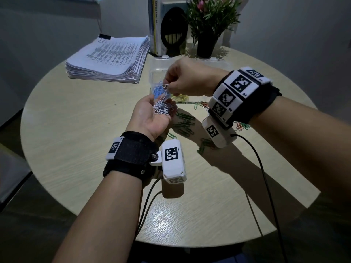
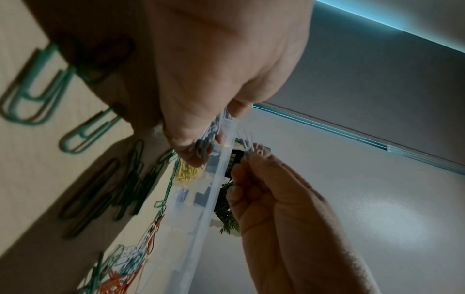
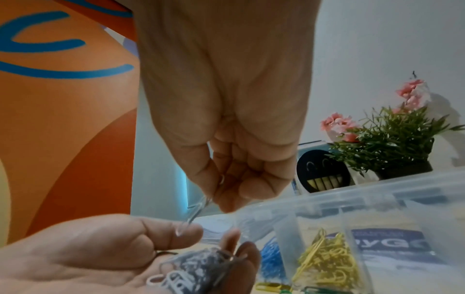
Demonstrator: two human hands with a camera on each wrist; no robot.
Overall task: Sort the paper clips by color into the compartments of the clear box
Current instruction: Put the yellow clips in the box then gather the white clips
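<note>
My left hand lies palm up over the table, cupped under a heap of white paper clips. Just above it, my right hand pinches a white clip between thumb and fingertips, and a short string of clips hangs from it down to the heap. Right behind both hands stands the clear box, open. One compartment holds blue clips, the one beside it yellow clips. In the right wrist view the white heap rests on the left fingers, in front of the box wall.
Several green clips lie loose on the round table under the hands, and a mixed-colour tangle sits further right. A paper stack lies at the back left. Books, a black bookend and a potted plant stand behind the box.
</note>
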